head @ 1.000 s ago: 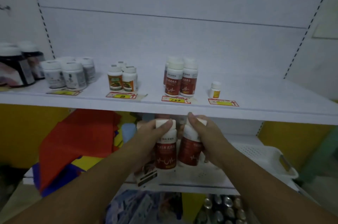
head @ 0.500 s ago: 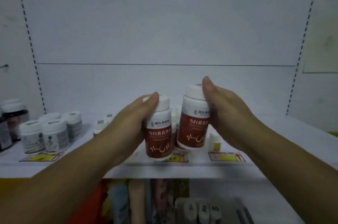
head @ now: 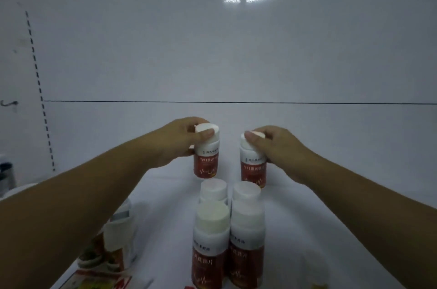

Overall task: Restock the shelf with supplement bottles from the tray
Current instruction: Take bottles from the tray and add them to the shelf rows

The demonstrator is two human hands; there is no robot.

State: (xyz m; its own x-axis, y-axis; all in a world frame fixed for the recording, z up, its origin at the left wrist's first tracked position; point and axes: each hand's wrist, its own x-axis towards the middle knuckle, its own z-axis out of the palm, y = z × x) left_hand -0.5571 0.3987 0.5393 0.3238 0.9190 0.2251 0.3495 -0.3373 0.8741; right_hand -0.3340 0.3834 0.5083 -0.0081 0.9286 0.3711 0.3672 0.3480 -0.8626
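Two bottles have come up from below to the back of the shelf point(head: 331, 194), behind four standing bottles point(head: 211, 241). Now the left hand point(head: 179, 141) has its fingers pinching the left bottle point(head: 206, 158) at the cap, the right hand point(head: 276, 147) likewise on the right bottle point(head: 253, 166). Set-down looks close!

Right of the four standing bottles point(head: 211, 241) the shelf point(head: 343, 182) lies open; two more bottles point(head: 206, 161) block the room behind them, and jars point(head: 119, 227) block the room to their left.
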